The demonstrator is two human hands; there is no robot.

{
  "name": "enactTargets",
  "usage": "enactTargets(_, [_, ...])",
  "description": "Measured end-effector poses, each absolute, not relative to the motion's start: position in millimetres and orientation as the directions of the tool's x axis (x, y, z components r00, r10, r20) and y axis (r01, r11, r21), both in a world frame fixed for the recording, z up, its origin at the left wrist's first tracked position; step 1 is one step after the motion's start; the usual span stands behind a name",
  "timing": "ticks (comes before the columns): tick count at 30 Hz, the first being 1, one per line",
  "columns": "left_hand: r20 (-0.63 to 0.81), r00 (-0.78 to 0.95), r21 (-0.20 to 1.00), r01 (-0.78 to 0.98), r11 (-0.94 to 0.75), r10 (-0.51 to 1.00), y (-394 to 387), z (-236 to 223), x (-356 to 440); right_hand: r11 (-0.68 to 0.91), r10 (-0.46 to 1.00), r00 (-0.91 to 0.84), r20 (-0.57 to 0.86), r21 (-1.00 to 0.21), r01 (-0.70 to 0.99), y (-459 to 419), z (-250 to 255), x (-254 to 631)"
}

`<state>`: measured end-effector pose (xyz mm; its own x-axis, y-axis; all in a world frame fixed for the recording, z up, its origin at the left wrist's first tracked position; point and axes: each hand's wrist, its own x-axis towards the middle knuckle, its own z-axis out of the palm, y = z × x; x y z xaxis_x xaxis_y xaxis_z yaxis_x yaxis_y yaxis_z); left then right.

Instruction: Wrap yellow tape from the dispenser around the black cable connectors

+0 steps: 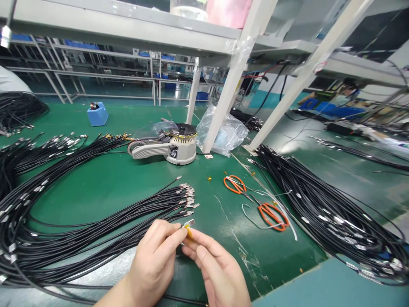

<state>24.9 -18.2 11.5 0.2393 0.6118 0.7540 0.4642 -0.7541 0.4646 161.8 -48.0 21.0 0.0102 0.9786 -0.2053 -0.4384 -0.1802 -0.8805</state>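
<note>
My left hand (153,262) and my right hand (217,270) meet at the near edge of the green mat. Both pinch the end of one black cable whose metal terminal (189,223) sticks up between the fingertips. A small piece of yellow tape (189,231) sits at that cable end, under the terminal. The cable belongs to a bundle of black cables (96,230) fanned out to the left, with its metal-tipped ends (188,197) lying just beyond my fingers.
A grey tape dispenser (172,147) stands mid-table. Two orange-handled scissors (255,200) lie to the right, beside another coil of black cables (335,213). White shelf posts (230,81), a plastic bag (223,132) and a blue box (97,114) sit farther back.
</note>
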Motion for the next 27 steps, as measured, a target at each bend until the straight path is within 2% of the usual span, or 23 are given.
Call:
enactTargets(19, [0.772, 0.262, 0.426, 0.462, -0.778, 0.579, -18.4, 13.1, 24.8, -0.176, 0.978, 0.016, -0.208, -0.864, -0.472, -45.8, 20.3, 159.1])
enactTargets(27, [0.769, 0.230, 0.400, 0.554, -0.730, 0.597, -17.4, 7.9, 25.8, -0.239, 0.956, 0.014, -0.294, -0.804, -0.544, -49.4, 17.1, 162.8])
